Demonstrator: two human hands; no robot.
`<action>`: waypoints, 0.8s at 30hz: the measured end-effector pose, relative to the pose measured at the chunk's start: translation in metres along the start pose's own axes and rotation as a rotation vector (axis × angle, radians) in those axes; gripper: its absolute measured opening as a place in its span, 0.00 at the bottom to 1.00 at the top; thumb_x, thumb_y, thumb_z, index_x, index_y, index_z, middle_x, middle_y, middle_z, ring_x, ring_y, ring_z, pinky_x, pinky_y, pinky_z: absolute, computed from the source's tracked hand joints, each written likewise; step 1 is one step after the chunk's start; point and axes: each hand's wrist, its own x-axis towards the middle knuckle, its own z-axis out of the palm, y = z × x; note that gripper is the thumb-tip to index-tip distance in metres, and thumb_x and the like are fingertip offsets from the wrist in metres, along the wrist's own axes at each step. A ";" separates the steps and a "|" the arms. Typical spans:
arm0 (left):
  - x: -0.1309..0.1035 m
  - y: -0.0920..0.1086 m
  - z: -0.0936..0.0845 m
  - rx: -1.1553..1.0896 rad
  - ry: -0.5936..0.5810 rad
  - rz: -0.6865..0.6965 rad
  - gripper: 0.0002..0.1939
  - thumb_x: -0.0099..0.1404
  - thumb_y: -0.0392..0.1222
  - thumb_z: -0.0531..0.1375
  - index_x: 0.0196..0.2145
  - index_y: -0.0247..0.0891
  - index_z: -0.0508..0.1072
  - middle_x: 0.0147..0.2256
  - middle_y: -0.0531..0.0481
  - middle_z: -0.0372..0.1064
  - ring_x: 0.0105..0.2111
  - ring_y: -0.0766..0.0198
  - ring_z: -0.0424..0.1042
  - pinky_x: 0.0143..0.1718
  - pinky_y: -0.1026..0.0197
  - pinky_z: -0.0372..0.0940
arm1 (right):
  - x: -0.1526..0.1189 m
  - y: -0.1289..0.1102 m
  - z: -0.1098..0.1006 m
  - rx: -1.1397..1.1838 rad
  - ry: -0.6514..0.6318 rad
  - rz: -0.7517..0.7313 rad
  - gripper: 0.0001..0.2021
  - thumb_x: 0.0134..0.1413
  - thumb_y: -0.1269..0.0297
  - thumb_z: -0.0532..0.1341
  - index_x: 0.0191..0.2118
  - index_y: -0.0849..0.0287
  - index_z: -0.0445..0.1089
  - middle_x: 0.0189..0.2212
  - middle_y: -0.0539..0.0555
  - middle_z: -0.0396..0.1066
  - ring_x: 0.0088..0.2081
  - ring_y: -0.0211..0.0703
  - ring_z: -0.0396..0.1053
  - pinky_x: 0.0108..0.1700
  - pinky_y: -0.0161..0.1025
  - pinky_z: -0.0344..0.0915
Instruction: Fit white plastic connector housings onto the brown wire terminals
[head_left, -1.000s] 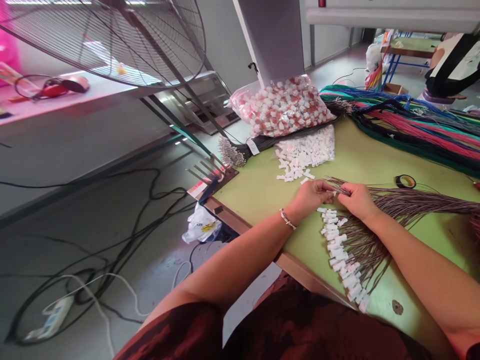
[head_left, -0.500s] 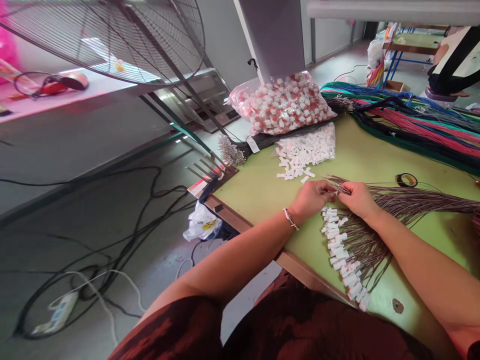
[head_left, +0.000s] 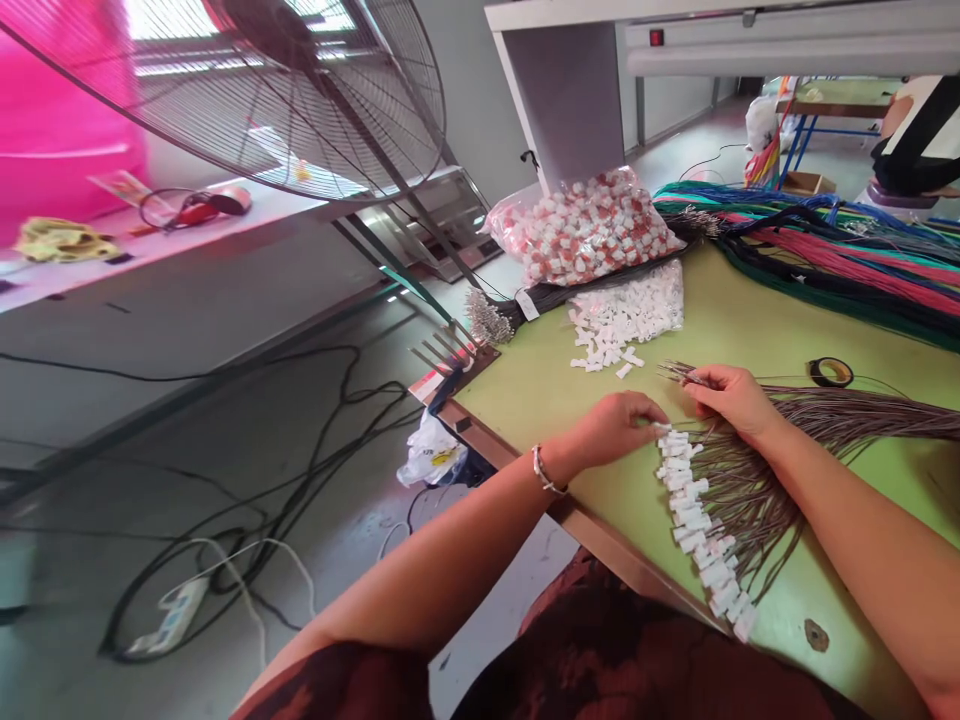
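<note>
My left hand (head_left: 619, 430), with a bracelet on the wrist, is closed in a pinch on a small white connector housing (head_left: 663, 428) at the top end of a row. That row of white connectors (head_left: 694, 520) runs down the green table, with brown wires (head_left: 750, 510) leading from them to the right. My right hand (head_left: 731, 400) is closed around several wire ends (head_left: 679, 372), whose bare metal tips stick out past the fingers to the left. Beyond my hands, loose white connectors (head_left: 604, 345) spill from a clear bag (head_left: 660, 295).
A large bag of white and orange parts (head_left: 592, 230) rests on a black cable bundle (head_left: 555, 297). A tape roll (head_left: 831, 372) lies right of my hands. Coloured wires (head_left: 840, 240) cover the far right. A fan (head_left: 337, 100) stands at left; a person's arm (head_left: 915, 140) shows far right.
My hands have come apart. The left has moved down to the top of the connector row, while the right stays near its place with the wire ends. The view has shifted slightly.
</note>
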 end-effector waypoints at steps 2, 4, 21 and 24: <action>0.010 -0.006 -0.008 0.105 0.204 -0.071 0.08 0.57 0.42 0.60 0.32 0.36 0.75 0.31 0.47 0.73 0.29 0.64 0.68 0.33 0.63 0.62 | -0.001 -0.001 0.001 0.050 0.010 0.012 0.15 0.41 0.56 0.64 0.34 0.62 0.71 0.17 0.47 0.65 0.19 0.34 0.60 0.23 0.33 0.56; 0.025 -0.015 -0.014 0.281 0.395 -0.171 0.08 0.57 0.42 0.60 0.32 0.36 0.75 0.29 0.45 0.72 0.29 0.62 0.67 0.33 0.61 0.61 | -0.001 -0.002 0.001 0.086 0.020 0.014 0.15 0.41 0.57 0.63 0.35 0.61 0.70 0.17 0.46 0.65 0.19 0.34 0.61 0.23 0.32 0.55; 0.038 0.005 -0.007 -0.868 0.220 -0.496 0.04 0.56 0.32 0.61 0.27 0.32 0.67 0.19 0.50 0.69 0.18 0.71 0.68 0.23 0.69 0.62 | -0.002 -0.002 0.008 -0.080 0.198 -0.049 0.10 0.40 0.59 0.59 0.21 0.61 0.63 0.16 0.44 0.53 0.20 0.31 0.47 0.22 0.33 0.44; 0.043 0.009 0.003 -1.013 0.195 -0.512 0.05 0.58 0.31 0.61 0.27 0.30 0.67 0.19 0.50 0.68 0.17 0.73 0.67 0.21 0.70 0.61 | -0.004 -0.003 0.009 -0.114 0.231 -0.071 0.11 0.41 0.57 0.59 0.20 0.60 0.62 0.16 0.44 0.51 0.20 0.31 0.46 0.22 0.33 0.43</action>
